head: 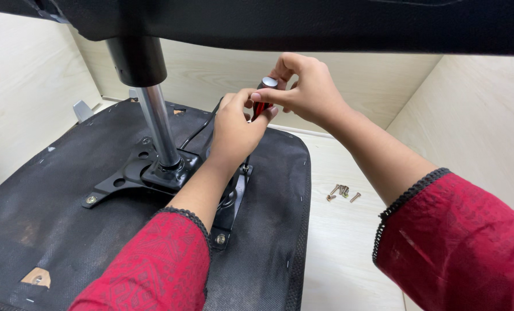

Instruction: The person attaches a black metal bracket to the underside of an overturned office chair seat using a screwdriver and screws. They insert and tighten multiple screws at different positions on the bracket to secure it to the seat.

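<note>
An upturned chair seat (49, 196) covered in black fabric lies in front of me, with a black metal base plate (127, 175) bolted on and a chrome gas cylinder (159, 126) rising from it. Both hands grip a screwdriver with a red and black handle (261, 105), held upright over the plate's right side. My left hand (234, 129) wraps the lower handle. My right hand (306, 89) pinches its silver top cap (268, 82). The screwdriver's tip is hidden behind my left hand. Both sleeves are red with black trim.
Several loose screws (342, 192) lie on the pale wooden floor (349, 242) right of the seat. Light wood panels (476, 126) wall in the left, back and right. A black part (280, 23) of the chair overhangs the top. A bolt (220, 238) sits in the plate's near arm.
</note>
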